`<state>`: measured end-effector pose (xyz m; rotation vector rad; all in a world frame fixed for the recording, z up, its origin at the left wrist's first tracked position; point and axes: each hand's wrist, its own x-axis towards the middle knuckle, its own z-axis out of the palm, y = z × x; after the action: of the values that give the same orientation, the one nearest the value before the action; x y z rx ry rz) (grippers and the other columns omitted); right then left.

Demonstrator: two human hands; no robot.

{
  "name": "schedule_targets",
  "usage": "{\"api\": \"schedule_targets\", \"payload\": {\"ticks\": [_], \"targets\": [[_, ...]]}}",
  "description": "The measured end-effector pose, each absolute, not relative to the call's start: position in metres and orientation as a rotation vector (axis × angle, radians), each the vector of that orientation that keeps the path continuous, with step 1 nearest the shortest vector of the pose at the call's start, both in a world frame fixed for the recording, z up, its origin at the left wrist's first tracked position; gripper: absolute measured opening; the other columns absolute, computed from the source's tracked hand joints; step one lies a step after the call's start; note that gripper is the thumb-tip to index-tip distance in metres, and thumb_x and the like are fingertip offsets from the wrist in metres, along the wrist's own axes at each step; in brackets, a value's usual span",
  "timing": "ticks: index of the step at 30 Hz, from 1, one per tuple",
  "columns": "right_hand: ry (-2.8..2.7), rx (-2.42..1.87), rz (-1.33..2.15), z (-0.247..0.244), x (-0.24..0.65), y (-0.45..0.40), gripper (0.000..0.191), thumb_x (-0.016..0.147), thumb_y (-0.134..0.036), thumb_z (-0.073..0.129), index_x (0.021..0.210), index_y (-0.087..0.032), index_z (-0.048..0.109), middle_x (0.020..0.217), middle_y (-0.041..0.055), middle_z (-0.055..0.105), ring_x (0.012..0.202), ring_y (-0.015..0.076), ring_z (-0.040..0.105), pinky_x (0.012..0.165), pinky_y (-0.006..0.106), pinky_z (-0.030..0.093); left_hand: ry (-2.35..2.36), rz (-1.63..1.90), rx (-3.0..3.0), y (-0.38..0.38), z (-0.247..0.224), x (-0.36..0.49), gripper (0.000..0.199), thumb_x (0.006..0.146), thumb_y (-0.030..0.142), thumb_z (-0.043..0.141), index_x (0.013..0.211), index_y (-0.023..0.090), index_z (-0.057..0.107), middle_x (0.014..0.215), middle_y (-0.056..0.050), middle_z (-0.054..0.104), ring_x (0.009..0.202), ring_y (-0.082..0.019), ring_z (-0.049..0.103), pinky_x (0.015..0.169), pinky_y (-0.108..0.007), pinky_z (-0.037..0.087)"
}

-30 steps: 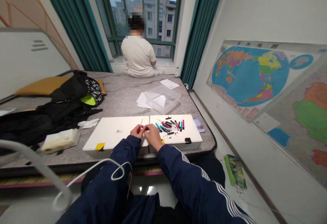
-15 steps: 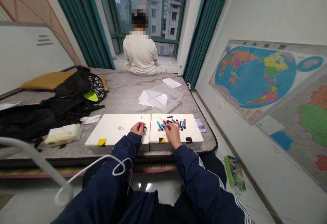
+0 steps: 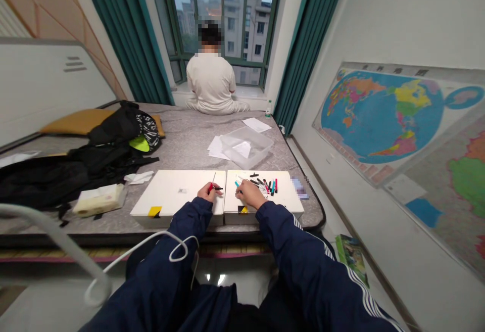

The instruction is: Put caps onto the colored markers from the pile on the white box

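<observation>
Two flat white boxes stand side by side at the bed's front edge. Over the right end of the left box (image 3: 162, 190), my left hand (image 3: 206, 191) is closed on a red and black pen (image 3: 211, 187), with a thin pointed piece sticking up from it. My right hand (image 3: 250, 194) reaches over the left part of the right box (image 3: 290, 201), fingers bent down among small parts; what they hold, if anything, is hidden. Several black, red and teal pens (image 3: 273, 187) lie just right of it. A teal piece (image 3: 237, 184) shows at its fingertips.
Behind the boxes are a clear plastic tub (image 3: 261, 142) and papers (image 3: 256, 125). Tissues (image 3: 99, 199) and a black bag (image 3: 94, 162) lie at left. A person in white (image 3: 210, 82) sits by the window, facing away. A white cable (image 3: 132, 252) crosses near my left sleeve.
My right hand has moved slightly left and turned more sideways over the small parts. My left hand still holds the red and black pen. The whole view has shifted slightly.
</observation>
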<state>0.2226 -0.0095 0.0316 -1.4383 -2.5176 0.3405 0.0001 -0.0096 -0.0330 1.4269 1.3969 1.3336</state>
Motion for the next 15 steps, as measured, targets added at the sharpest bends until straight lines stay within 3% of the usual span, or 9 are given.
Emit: {"api": "schedule_targets", "payload": {"ticks": [6, 10, 15], "targets": [[-2.511, -1.453, 0.261, 0.027, 0.218, -0.013, 0.015, 0.085, -0.023, 0.059, 0.089, -0.018, 0.073, 0.097, 0.0105, 0.058, 0.097, 0.0213, 0.054, 0.083, 0.026, 0.038, 1.450, 1.326, 1.521, -0.013, -0.032, 0.002, 0.021, 0.070, 0.031, 0.056, 0.086, 0.017, 0.061, 0.070, -0.006, 0.073, 0.051, -0.016, 0.061, 0.049, -0.027, 0.045], [-2.501, -1.492, 0.229, 0.028, 0.215, -0.014, 0.016, 0.086, -0.021, 0.058, 0.097, -0.017, 0.068, 0.099, 0.0104, 0.058, 0.098, 0.0210, 0.053, 0.084, 0.027, 0.038, 1.491, 1.343, 1.559, -0.018, -0.027, 0.006, 0.023, 0.072, 0.033, 0.058, 0.088, 0.016, 0.061, 0.074, -0.007, 0.074, 0.039, -0.010, 0.049, 0.042, -0.023, 0.039], [-2.502, -1.475, 0.209, 0.030, 0.206, -0.015, 0.020, 0.087, -0.026, 0.057, 0.102, -0.016, 0.065, 0.102, 0.0105, 0.059, 0.099, 0.0214, 0.054, 0.086, 0.028, 0.039, 1.507, 1.385, 1.471, -0.025, -0.016, 0.013, 0.021, 0.071, 0.033, 0.062, 0.084, 0.017, 0.060, 0.074, -0.007, 0.074, 0.044, -0.012, 0.055, 0.043, -0.024, 0.044]]}}
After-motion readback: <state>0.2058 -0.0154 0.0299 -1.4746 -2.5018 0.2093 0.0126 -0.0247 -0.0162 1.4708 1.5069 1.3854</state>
